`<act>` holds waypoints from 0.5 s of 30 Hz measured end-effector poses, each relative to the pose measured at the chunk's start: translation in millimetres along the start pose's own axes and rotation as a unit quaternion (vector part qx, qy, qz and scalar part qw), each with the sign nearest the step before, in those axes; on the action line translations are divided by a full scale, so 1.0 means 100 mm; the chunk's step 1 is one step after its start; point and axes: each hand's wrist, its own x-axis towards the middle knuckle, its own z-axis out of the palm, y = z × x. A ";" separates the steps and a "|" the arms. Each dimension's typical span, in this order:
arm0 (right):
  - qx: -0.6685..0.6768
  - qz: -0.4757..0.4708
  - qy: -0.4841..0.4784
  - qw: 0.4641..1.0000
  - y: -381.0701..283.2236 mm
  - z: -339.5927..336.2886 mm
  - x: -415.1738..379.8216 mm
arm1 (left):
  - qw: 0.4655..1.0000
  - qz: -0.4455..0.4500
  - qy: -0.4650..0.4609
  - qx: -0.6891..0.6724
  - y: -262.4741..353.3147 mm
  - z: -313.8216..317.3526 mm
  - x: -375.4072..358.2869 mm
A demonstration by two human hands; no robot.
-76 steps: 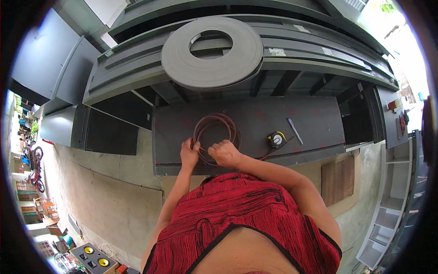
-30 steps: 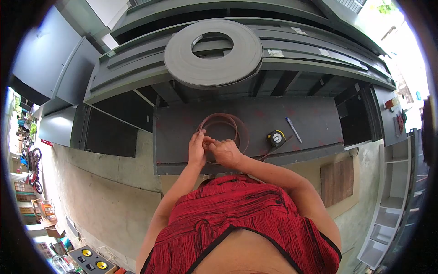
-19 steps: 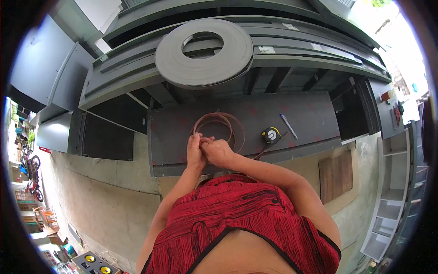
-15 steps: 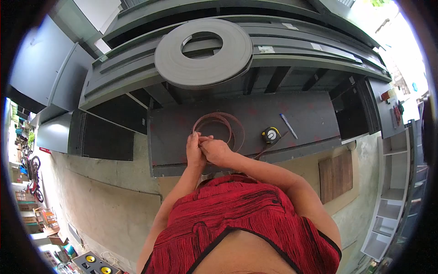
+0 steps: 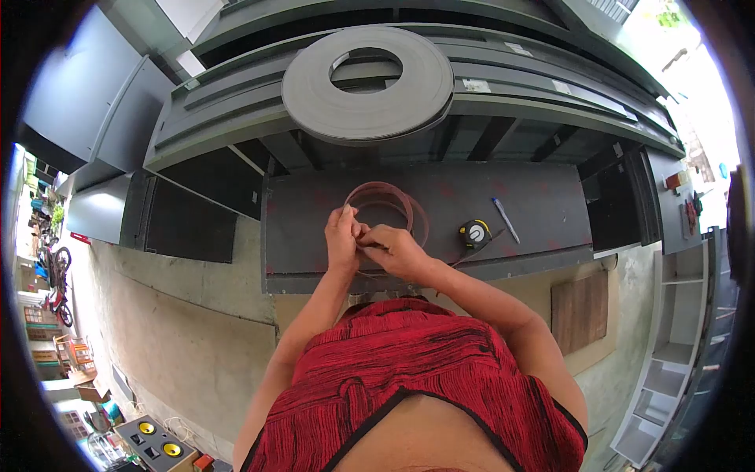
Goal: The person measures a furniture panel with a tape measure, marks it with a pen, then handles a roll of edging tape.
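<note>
A thin reddish-brown strip is coiled in loose loops above the dark board. My left hand is closed on the strip at the left of the loops. Close beside it, my right hand has its fingers pinched around part of the same strip; the fingertips are partly hidden. To the right lie a black and yellow tape measure and a blue and white pen. A tail of strip runs near the tape measure.
A large grey roll of edge banding rests on stacked dark panels beyond the board. At the right stands a white shelf unit. A brown wooden panel lies on the floor. A speaker box is at lower left.
My right hand has shifted right and slightly away from my left hand, opening a small gap between them. The loops have changed shape a little. The whole view has moved slightly.
</note>
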 end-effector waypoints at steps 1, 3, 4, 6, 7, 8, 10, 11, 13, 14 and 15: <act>0.004 0.003 0.004 1.000 -0.01 -0.04 0.00 | 1.000 -0.004 0.002 -0.006 0.02 0.00 0.00; -0.101 0.008 0.003 0.995 -0.09 -0.14 0.02 | 1.000 -0.011 0.005 -0.018 0.07 0.01 -0.02; -0.152 0.010 0.003 0.988 -0.10 -0.18 0.02 | 0.999 -0.009 -0.011 -0.029 0.07 0.00 -0.02; -0.263 -0.030 -0.079 0.961 0.00 -0.19 0.01 | 0.998 -0.005 -0.043 -0.049 0.08 -0.04 -0.03; -0.318 -0.051 -0.120 0.939 0.04 -0.19 0.00 | 0.996 0.001 -0.061 -0.058 0.07 -0.05 -0.03; -0.324 -0.012 -0.158 0.933 0.05 -0.17 0.00 | 0.995 0.008 -0.078 -0.067 0.05 -0.05 -0.02; -0.334 0.067 -0.233 0.911 0.03 -0.11 0.00 | 0.992 0.016 -0.104 -0.070 0.03 -0.06 -0.02; -0.315 0.096 -0.241 0.913 0.02 -0.10 0.02 | 0.992 0.017 -0.112 -0.063 0.02 -0.07 -0.02; -0.276 0.155 -0.257 0.913 -0.02 -0.07 0.06 | 0.990 0.019 -0.124 -0.059 0.04 -0.06 -0.03; -0.269 0.160 -0.251 0.916 -0.05 -0.07 0.08 | 0.990 0.019 -0.128 -0.060 0.06 -0.05 -0.05; -0.261 0.167 -0.244 0.919 -0.08 -0.07 0.09 | 0.989 0.019 -0.132 -0.062 0.07 -0.04 -0.06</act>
